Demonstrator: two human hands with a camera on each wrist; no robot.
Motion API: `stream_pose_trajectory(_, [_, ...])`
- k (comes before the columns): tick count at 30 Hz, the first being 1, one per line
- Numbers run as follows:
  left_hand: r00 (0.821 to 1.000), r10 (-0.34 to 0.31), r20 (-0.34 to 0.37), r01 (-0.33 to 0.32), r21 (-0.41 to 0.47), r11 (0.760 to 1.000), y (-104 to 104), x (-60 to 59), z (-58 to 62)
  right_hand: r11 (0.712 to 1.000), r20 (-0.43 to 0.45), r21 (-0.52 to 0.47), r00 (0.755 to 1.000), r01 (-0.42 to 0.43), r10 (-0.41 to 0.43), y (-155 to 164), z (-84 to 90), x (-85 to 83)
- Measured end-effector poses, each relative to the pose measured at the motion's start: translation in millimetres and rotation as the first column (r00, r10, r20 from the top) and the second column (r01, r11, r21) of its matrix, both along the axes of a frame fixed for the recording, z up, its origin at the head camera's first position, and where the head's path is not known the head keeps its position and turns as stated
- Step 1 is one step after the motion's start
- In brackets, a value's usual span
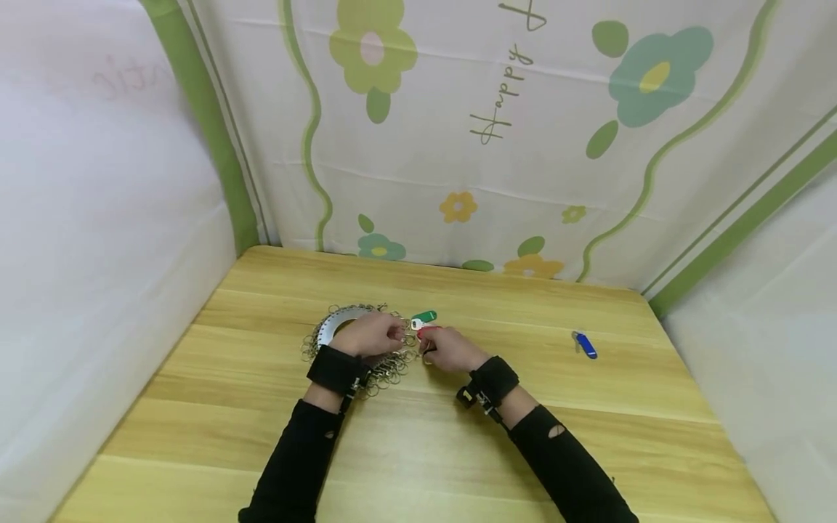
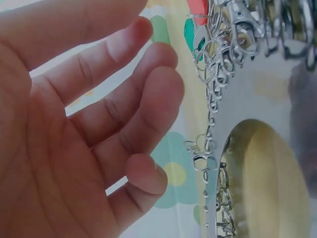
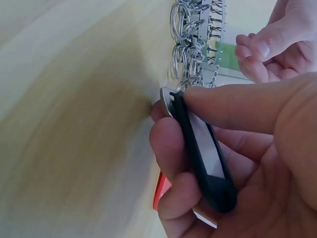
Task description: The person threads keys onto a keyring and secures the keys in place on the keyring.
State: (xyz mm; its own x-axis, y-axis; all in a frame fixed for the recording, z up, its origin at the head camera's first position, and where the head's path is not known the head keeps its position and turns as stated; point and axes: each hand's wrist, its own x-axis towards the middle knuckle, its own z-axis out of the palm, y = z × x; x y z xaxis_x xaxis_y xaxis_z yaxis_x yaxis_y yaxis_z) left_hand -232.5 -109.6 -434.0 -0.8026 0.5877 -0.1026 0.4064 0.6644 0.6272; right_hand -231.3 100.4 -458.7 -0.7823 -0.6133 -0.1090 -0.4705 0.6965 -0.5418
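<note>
Your head view looks down on the worktop (image 1: 418,450) from afar; both wrist views sit close, sharing the key rings (image 3: 190,29).

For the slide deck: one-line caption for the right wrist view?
Right hand pinches a black key tag beside a cluster of key rings on the wooden table.

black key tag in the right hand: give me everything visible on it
The black key tag is a slim, elongated oval frame, plastic by its look, around a pale label window. Its narrow end, with a grey metal tip, points at the key rings on the wooden table. The right hand pinches it edge-on, thumb on top, fingers curled beneath. A red tag peeks out below.
</note>
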Motion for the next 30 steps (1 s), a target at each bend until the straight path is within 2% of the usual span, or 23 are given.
stream_pose_trajectory(8, [1.000,0.003,-0.006,-0.003,-0.030,1.000,-2,-2.7,4.5,0.998,-0.010,0.055,1.000,-0.007,0.008,3,1.9,-3.6])
stream_pose_trajectory(12, [1.000,-0.004,-0.014,0.004,-0.045,0.999,-6,-2.7,5.8,0.996,-0.043,0.094,0.999,-0.004,0.008,3,3.2,-4.1])
stream_pose_trajectory(20, [0.998,0.058,-0.018,-0.060,-0.142,0.988,-18,4.1,-0.3,0.990,-0.092,0.139,0.996,-0.002,0.015,2,-3.9,-0.2])
stream_pose_trajectory(24, [0.998,0.060,-0.009,-0.060,-0.123,0.991,-19,5.9,-3.8,0.991,-0.113,0.137,0.994,0.003,0.013,4,-9.5,-0.7])
stream_pose_trajectory(30, [0.998,0.059,0.014,-0.057,-0.105,0.993,-19,4.0,-0.6,0.990,-0.096,0.125,0.994,0.067,-0.055,13,-4.3,-3.5])
